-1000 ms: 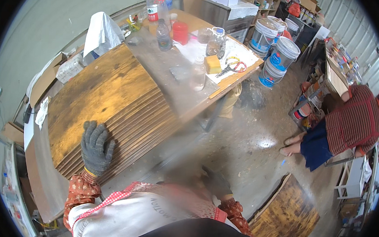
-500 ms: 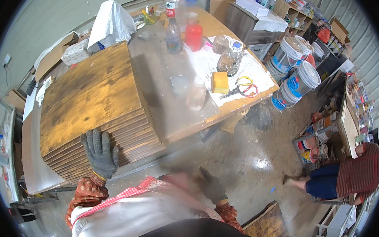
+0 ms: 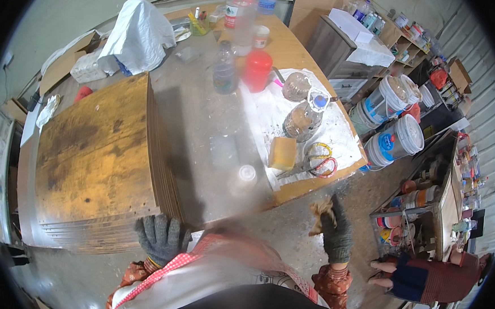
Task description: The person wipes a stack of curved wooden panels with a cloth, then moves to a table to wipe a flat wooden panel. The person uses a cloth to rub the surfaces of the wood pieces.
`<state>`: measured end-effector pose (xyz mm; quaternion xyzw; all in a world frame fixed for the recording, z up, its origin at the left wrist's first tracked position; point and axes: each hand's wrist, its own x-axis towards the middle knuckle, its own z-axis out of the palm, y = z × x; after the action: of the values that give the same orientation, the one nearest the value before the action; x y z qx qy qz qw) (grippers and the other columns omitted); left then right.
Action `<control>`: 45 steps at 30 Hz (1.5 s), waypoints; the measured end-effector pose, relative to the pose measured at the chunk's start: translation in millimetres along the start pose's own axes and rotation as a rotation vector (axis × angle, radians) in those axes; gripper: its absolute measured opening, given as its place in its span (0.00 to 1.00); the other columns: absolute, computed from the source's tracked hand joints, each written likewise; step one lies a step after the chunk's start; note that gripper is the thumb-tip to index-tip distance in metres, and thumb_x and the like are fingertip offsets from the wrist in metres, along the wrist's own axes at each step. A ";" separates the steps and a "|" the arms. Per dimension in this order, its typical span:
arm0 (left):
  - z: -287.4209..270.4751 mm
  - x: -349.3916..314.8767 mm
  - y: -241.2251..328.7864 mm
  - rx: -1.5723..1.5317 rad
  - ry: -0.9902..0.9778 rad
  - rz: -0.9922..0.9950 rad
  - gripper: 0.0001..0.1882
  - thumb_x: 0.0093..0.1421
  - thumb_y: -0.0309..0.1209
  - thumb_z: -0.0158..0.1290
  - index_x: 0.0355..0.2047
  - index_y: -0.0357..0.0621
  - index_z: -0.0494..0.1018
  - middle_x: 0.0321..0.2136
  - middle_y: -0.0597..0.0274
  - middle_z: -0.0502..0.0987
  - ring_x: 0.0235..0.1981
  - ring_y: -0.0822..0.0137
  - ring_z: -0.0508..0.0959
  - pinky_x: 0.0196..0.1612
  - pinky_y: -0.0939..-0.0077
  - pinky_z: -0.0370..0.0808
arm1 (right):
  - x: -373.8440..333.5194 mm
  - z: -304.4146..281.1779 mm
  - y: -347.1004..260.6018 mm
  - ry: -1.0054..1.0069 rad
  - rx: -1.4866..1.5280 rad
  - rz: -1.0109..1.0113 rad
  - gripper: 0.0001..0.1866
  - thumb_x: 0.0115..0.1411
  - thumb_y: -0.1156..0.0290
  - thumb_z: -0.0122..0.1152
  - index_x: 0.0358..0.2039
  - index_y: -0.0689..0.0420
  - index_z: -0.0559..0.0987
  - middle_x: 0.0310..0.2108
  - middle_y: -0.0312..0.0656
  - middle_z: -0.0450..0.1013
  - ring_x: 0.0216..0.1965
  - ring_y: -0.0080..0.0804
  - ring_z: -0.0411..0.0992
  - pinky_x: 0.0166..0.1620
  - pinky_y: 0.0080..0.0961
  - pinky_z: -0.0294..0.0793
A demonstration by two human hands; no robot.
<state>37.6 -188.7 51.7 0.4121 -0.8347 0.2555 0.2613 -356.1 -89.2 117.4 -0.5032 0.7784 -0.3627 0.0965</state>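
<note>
My left hand (image 3: 162, 237), in a dark grey knit glove, has its fingers spread at the near right corner of a stack of brown-stained wooden boards (image 3: 100, 151). The boards lie on the table at the left. My right hand (image 3: 339, 231), gloved the same way, is raised off the table's near right edge. A crumpled tan piece (image 3: 319, 211) shows against its thumb and fingers; I cannot tell whether it is gripped or lies behind. Beyond this hand, a yellow sponge (image 3: 282, 152) and red-and-yellow-handled scissors (image 3: 319, 162) rest on a white cloth (image 3: 347, 141).
Clear bottles (image 3: 224, 68), a red container (image 3: 258, 70) and a blue-capped jar (image 3: 305, 119) stand on the table (image 3: 185, 151). Stacked buckets (image 3: 395, 141) are on the floor to the right. Another person (image 3: 438, 276) is by a cluttered shelf (image 3: 446, 189) at the far right.
My view has shifted, so the table sits lower and the boards lie further left. My left hand has moved right along the stack's near side. My right hand has risen away from my body.
</note>
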 end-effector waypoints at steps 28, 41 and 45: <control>28.1 12.0 67.0 0.460 -0.078 -0.492 0.23 0.57 0.30 0.55 0.55 0.51 0.70 0.64 0.39 0.50 0.66 0.33 0.48 0.64 0.35 0.48 | 271.3 -8.8 62.5 0.113 0.730 -0.233 0.18 0.59 0.84 0.54 0.51 0.67 0.73 0.51 0.50 0.72 0.48 0.35 0.74 0.52 0.32 0.74; 10.6 28.0 88.9 0.398 -0.257 -0.747 0.27 0.51 0.23 0.57 0.54 0.49 0.69 0.66 0.34 0.46 0.66 0.32 0.46 0.66 0.44 0.51 | 475.5 66.7 -39.2 -0.085 0.011 -1.332 0.16 0.57 0.73 0.61 0.47 0.58 0.76 0.43 0.46 0.76 0.43 0.42 0.75 0.46 0.34 0.73; 2.5 51.0 96.0 0.414 -0.299 -0.787 0.27 0.50 0.23 0.58 0.52 0.47 0.70 0.65 0.34 0.47 0.66 0.33 0.49 0.66 0.45 0.51 | 534.7 151.6 -96.7 -0.460 -0.179 -1.218 0.18 0.60 0.62 0.53 0.49 0.53 0.76 0.46 0.47 0.74 0.47 0.45 0.73 0.49 0.40 0.71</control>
<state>-68.6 -167.7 62.6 0.7730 -0.5749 0.2359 0.1275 -463.0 -638.7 187.4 -0.9248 0.3408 -0.1692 -0.0044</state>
